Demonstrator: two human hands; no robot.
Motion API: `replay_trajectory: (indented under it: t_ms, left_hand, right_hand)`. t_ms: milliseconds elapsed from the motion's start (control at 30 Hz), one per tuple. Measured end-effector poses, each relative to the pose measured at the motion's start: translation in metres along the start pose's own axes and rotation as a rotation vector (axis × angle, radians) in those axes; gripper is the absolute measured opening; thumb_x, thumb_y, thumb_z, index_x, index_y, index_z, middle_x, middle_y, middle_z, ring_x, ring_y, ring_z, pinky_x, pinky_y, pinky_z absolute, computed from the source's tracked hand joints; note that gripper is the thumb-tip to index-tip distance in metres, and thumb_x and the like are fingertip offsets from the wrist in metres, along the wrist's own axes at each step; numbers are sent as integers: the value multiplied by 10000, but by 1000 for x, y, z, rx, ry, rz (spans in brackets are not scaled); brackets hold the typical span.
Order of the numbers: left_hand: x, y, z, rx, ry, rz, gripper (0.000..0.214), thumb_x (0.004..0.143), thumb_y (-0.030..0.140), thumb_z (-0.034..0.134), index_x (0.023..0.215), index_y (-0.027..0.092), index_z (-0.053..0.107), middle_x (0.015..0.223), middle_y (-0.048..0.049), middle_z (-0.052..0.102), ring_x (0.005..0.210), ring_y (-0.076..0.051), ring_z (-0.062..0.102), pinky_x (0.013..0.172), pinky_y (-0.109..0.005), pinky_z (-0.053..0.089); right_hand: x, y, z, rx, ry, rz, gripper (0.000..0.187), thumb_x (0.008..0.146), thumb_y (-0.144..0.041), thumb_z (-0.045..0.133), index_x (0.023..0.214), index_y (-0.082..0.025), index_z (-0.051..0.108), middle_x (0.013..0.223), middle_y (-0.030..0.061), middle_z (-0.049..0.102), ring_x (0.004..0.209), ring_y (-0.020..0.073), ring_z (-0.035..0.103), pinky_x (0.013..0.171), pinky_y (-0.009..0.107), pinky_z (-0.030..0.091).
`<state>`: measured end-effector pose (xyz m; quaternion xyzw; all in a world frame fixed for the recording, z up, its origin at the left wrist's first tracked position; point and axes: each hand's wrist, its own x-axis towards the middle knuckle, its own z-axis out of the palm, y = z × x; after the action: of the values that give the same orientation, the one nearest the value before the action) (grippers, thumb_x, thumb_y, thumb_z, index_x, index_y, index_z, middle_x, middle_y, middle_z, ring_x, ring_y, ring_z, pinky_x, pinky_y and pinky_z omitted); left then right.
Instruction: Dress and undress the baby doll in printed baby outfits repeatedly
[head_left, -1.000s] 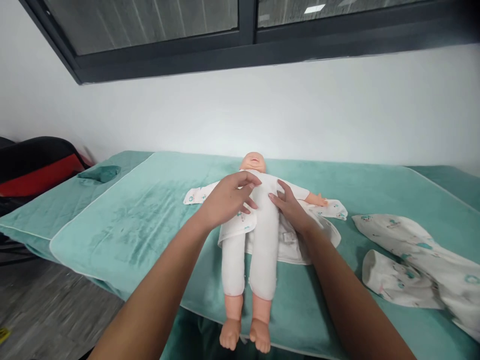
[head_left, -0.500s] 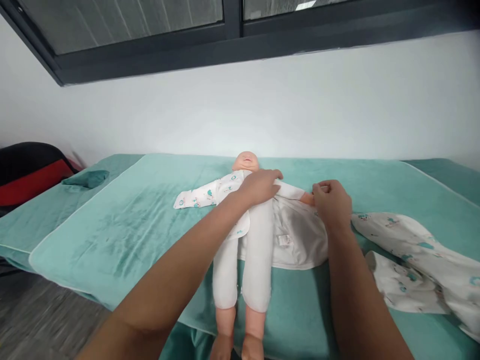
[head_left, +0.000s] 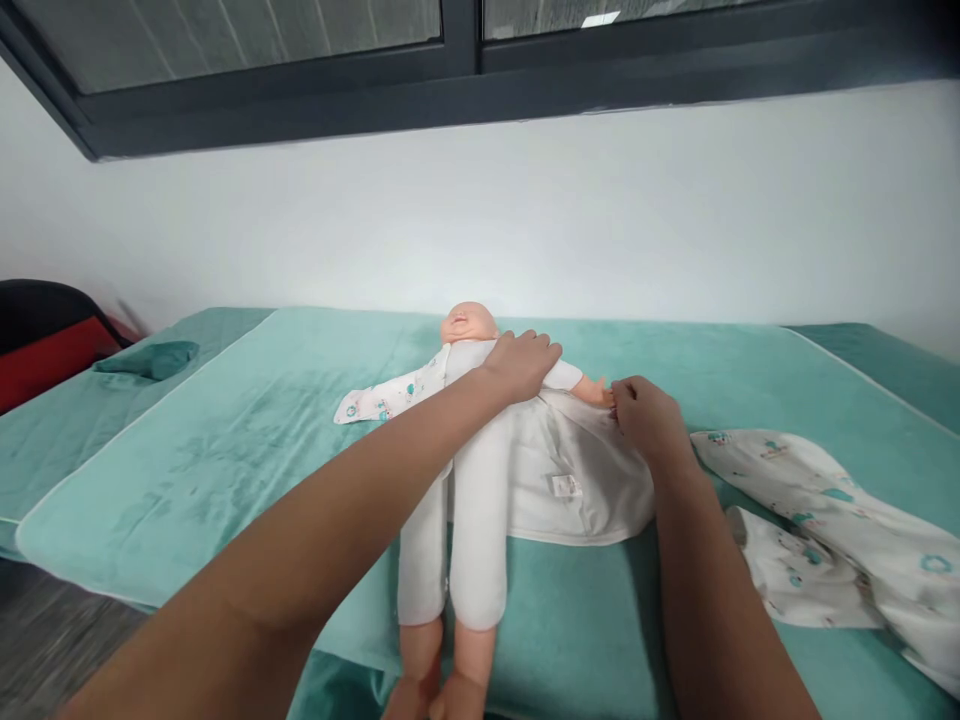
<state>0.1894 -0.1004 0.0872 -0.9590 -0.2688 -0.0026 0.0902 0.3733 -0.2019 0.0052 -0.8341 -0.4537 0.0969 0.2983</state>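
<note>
A baby doll in white underclothes lies on its back, head toward the wall. One of its arms is in the printed sleeve of a white baby jacket. The jacket's other half is spread beside the doll, inside up, with a label showing. My left hand is closed over the doll's shoulder and upper arm on the right. The fingers of my right hand are curled at the doll's bare hand, close to the jacket's upper edge; what they pinch is hidden.
More printed white baby clothing lies folded to the right, by my right forearm. A green padded cover lies over the table. Behind is a white wall below a dark window frame; a black and red object stands at left.
The doll has shifted slightly left and turned a little, its feet swinging left. My left hand lies further over the shoulder. More of the doll's bare hand shows beside my right fingers.
</note>
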Motion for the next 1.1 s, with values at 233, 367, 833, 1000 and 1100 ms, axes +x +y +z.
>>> replay_trajectory:
  t_ms: [233, 367, 833, 1000, 1100]
  left_hand:
    - [-18, -12, -19, 17, 57, -29, 295, 834, 46, 474, 1089, 164, 565, 1142, -126, 617, 1028, -259, 564, 727, -350, 399]
    - [-22, -13, -24, 41, 21, -7, 317, 825, 42, 475, 1096, 179, 563, 1112, -108, 616, 997, -246, 564, 674, -333, 367]
    - [-9, 8, -11, 135, -176, -133, 266, 804, 200, 679, 1069, 181, 674, 1165, -161, 644, 1149, -340, 522, 972, -499, 344]
    - [0, 23, 16, -252, 38, -269, 544, 813, 305, 652, 1322, 181, 509, 1385, -181, 496, 1224, -340, 499, 1040, -527, 343]
    - [3, 18, 18, -537, 60, -167, 404, 825, 303, 604, 1221, 239, 563, 1406, -114, 489, 1199, -297, 534, 980, -453, 417]
  right_hand:
    - [2, 1, 11, 185, -220, -26, 379, 934, -494, 373, 851, -217, 618, 845, 74, 732, 648, 179, 632, 574, 290, 376]
    - [-3, -3, 12, 46, -273, -173, 337, 747, -551, 651, 683, -222, 615, 742, 56, 702, 655, 215, 596, 576, 309, 333]
    - [-14, -21, 2, 1229, -213, 88, 336, 729, -523, 737, 770, -242, 558, 664, -38, 576, 578, 149, 524, 528, 284, 436]
    - [-27, -40, 1, 1271, -455, -110, 384, 751, -460, 750, 1043, -247, 621, 927, 34, 719, 799, 228, 676, 683, 347, 543]
    - [-32, -45, 1, 1273, -520, -207, 457, 745, -403, 771, 1156, -272, 619, 1109, 48, 720, 946, 253, 690, 792, 375, 555]
